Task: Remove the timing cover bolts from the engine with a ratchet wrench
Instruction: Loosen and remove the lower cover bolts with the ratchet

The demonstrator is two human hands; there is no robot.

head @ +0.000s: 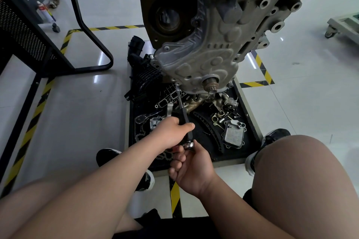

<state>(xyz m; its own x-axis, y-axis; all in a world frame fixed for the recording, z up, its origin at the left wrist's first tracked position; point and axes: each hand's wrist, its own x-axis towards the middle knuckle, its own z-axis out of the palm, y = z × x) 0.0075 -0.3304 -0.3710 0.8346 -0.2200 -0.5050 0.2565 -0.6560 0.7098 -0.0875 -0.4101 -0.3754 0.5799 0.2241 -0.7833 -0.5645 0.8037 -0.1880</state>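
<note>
Gripping the black extension handle [186, 122] midway along, the left hand [171, 134] is curling its fingers round it, with the thumb lying across the top. Just below that handle's lower end and touching it, the ratchet wrench [189, 144] is showing only its chrome head. The right hand [192, 165] is closing in a fist round the rest of the wrench, so its grip is hidden inside the palm.

The chrome shaft [179, 97] is running up and away from both hands, tilting slightly left. Its far end is sitting on a bolt [177, 84] at the lower left edge of the timing cover [204, 60]. The cover is hanging on the engine [242, 6], above and ahead of the hands, and the crankshaft end [211, 83] is sticking out just right of that bolt.

Under the engine a black tray [198, 134] is holding loose parts. A second ratchet [142, 118] is lying just left of the left hand, and a finned cooler [234, 134] is sitting to the right, well apart from both hands.
</note>
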